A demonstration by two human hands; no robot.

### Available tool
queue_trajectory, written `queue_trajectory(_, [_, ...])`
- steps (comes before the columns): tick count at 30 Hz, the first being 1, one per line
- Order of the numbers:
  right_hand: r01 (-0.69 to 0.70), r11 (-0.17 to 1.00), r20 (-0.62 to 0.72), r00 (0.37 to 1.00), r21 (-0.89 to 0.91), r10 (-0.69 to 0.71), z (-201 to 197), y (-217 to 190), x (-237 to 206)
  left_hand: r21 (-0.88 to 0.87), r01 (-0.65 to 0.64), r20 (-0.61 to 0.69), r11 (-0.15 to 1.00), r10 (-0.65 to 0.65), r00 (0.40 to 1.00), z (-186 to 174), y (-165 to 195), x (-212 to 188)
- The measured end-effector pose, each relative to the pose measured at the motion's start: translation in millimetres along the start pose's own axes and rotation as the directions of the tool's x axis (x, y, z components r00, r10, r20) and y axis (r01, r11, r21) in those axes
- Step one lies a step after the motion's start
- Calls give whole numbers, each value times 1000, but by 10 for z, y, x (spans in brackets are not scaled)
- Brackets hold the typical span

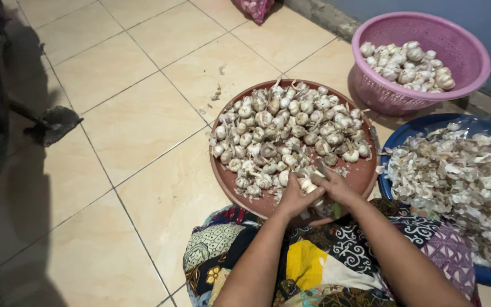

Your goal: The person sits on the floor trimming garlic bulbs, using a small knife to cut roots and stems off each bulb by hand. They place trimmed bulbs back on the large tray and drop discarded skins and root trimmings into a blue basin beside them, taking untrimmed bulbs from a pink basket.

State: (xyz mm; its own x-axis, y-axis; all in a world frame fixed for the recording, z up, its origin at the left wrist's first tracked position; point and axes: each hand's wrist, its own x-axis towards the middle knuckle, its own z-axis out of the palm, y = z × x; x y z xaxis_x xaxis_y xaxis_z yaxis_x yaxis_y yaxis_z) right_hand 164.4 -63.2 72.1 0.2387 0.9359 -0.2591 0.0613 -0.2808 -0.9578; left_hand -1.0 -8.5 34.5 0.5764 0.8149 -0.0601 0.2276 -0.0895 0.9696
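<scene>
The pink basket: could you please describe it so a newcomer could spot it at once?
Start at the round brown tray of garlic on the tiled floor. Just beyond it, by the wall, sits the pink basket, holding cleaned white bulbs. Unlike the blue basin of papery skins, it is perforated.

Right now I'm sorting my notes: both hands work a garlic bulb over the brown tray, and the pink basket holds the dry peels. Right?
Not quite. In the head view the pink basket holds whole garlic bulbs; the dry peels lie in the blue basin. Both hands, left hand and right hand, do work a garlic bulb over the brown tray.
</scene>
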Motion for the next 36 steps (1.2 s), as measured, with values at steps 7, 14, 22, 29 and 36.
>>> queue_trajectory(7, [268,937,-15,960,-224,-279,168,-43,77,-325,195,69,926,-182,981,81,-319,121])
queue_trajectory(14, [-140,906,-239,970,-400,44,-101,-51,106,-880,177,100,442,-193,976,19,-345,192])
queue_trajectory(22, [115,991,30,993,-62,-113,53,-95,-41,-775,445,305,449,-351,885,-93,66,63])
queue_trajectory(29, [432,862,39,898,-264,-438,94,72,0,-592,242,110,769,-221,969,-69,-33,52])
queue_trajectory(36, [-56,985,-139,987,163,79,264,97,22,-654,82,-42,752,-144,989,60,-275,141])
